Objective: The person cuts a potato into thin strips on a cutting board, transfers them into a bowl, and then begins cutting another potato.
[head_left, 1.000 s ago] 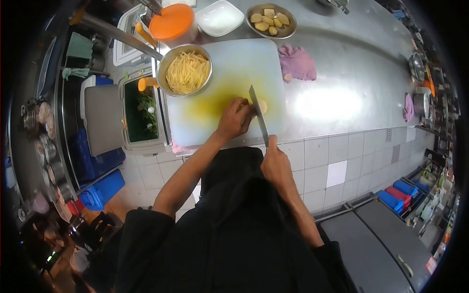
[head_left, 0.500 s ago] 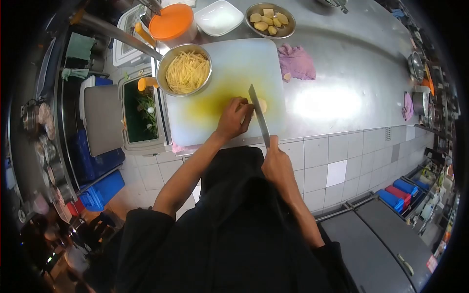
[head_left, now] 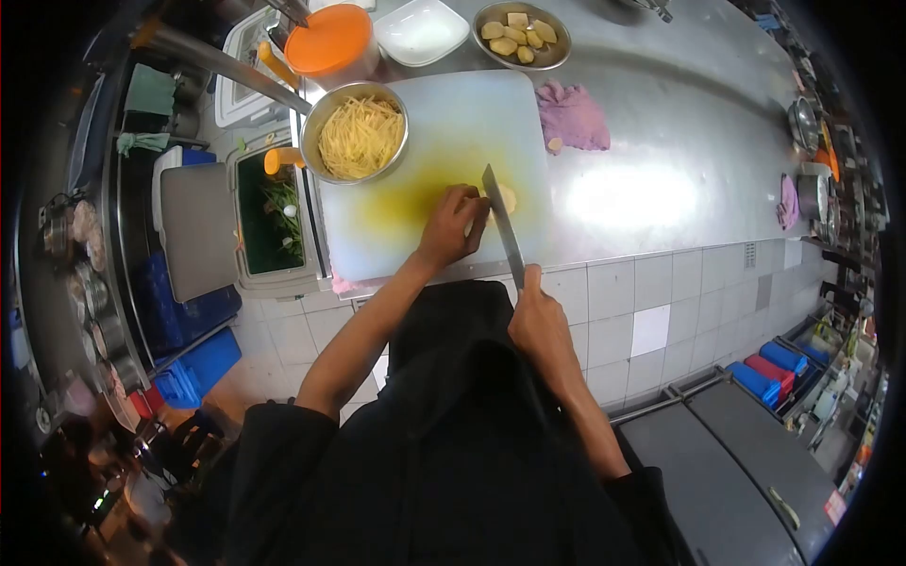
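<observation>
Barely anything has shifted: our right hand, wrapped around the handle of the knife, has edged slightly rightward, while our left hand has kept its place, fingers curled beside the blade. We can't tell how firmly those fingers press or what they cover. A pale slice lies on the cutting board, just right of the blade. So the cutting stays at one spot, and the strips sit undisturbed in their bowl.
</observation>
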Demonstrator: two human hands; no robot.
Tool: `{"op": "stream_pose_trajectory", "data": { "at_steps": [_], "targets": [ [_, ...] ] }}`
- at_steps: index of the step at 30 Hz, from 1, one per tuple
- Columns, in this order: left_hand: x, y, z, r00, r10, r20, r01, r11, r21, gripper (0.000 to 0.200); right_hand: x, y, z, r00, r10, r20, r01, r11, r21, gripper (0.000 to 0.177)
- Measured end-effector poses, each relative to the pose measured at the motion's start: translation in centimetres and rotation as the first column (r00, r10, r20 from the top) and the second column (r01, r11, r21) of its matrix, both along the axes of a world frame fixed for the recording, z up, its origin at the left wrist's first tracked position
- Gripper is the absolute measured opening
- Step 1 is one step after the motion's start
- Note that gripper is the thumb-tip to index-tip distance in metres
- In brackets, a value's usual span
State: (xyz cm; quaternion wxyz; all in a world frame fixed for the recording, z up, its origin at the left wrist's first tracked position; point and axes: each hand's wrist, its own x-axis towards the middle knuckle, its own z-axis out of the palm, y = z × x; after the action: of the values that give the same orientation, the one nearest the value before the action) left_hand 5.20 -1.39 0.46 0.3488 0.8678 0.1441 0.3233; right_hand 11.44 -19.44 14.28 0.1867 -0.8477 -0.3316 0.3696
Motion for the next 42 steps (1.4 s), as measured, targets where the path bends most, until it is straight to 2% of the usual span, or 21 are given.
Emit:
{"op": "stream_pose_trajectory", "data": {
  "at_steps": [3, 5, 7, 9, 11, 13, 15, 17, 27, 30, 33, 35, 36, 39, 42],
  "targets": [
    [0.0, 0.1, 0.4, 1.000, 0.007, 0.014, -0.008, 0.999, 0.034, 0.022, 0.0, 0.2, -2.0, 1.000, 0.011, 0.018, -0.011, 1.000, -0.007, 0.034],
    [-0.6, -0.5, 0.0, 1.000, 0.017, 0.004, -0.017, 1.000, 0.014, 0.022, 0.2, 0.9, -5.0, 0.997, 0.050, 0.056, -0.057, 0.989, 0.140, 0.036],
    [0.0, 0.9, -0.3, 0.999, 0.028, 0.023, -0.029, 0.999, 0.038, 0.022, 0.7, 1.4, -5.9, 0.996, 0.041, 0.084, -0.054, 0.986, 0.160, 0.034],
    [-0.9, 0.0, -0.3, 0.999, 0.018, 0.041, -0.015, 0.996, -0.082, 0.023, -0.1, 0.5, -5.8, 0.996, 0.033, 0.087, -0.045, 0.989, 0.141, 0.032],
    [-0.5, 0.5, -0.3, 0.999, 0.018, 0.042, -0.017, 1.000, -0.017, 0.023, 0.1, 1.1, -5.6, 0.994, 0.033, 0.103, -0.051, 0.982, 0.180, 0.032],
    [-0.9, 0.0, -0.2, 0.999, 0.028, 0.026, -0.029, 0.999, 0.034, 0.022, 0.2, 0.8, -4.3, 0.997, 0.040, 0.059, -0.047, 0.990, 0.136, 0.032],
    [-0.7, 0.2, 0.1, 0.999, 0.036, 0.037, -0.042, 0.985, 0.167, 0.021, 0.5, 1.2, -3.1, 0.999, 0.043, 0.020, -0.045, 0.994, 0.102, 0.032],
    [-0.6, 0.1, 0.2, 1.000, 0.023, 0.020, -0.026, 0.986, 0.165, 0.021, 0.1, 0.4, -2.3, 0.999, 0.035, 0.035, -0.037, 0.999, 0.036, 0.033],
    [-0.4, 0.3, 0.3, 0.999, -0.018, -0.028, 0.021, 0.996, 0.083, 0.023, -0.2, -0.6, 0.0, 1.000, 0.023, 0.021, -0.022, 0.999, -0.049, 0.031],
    [-0.4, 0.4, 0.5, 0.998, -0.046, -0.034, 0.048, 0.997, 0.068, 0.025, 0.0, -0.6, -0.2, 0.999, 0.047, 0.014, -0.047, 0.999, -0.014, 0.032],
    [-0.6, 0.5, 0.5, 0.999, -0.049, -0.019, 0.051, 0.995, 0.083, 0.027, -0.3, -0.3, -2.9, 0.999, 0.038, 0.033, -0.038, 0.999, -0.006, 0.031],
    [-0.6, 0.4, 0.2, 0.999, -0.039, -0.022, 0.040, 0.995, 0.086, 0.027, 0.0, 0.7, -5.1, 0.998, 0.032, 0.047, -0.039, 0.987, 0.159, 0.032],
    [-0.6, 0.3, 0.0, 1.000, -0.022, -0.016, 0.024, 0.995, 0.096, 0.027, 0.3, 0.8, -5.4, 0.998, 0.034, 0.047, -0.041, 0.986, 0.160, 0.032],
    [-0.5, 0.4, 0.1, 1.000, -0.020, -0.012, 0.021, 0.994, 0.108, 0.026, 0.6, 1.0, -4.5, 0.998, 0.025, 0.054, -0.032, 0.992, 0.124, 0.033],
    [-0.5, 0.3, 0.2, 0.999, -0.030, -0.033, 0.033, 0.996, 0.080, 0.025, 0.3, 0.3, -1.6, 0.999, 0.030, -0.011, -0.030, 1.000, 0.009, 0.033]
  ]
}}
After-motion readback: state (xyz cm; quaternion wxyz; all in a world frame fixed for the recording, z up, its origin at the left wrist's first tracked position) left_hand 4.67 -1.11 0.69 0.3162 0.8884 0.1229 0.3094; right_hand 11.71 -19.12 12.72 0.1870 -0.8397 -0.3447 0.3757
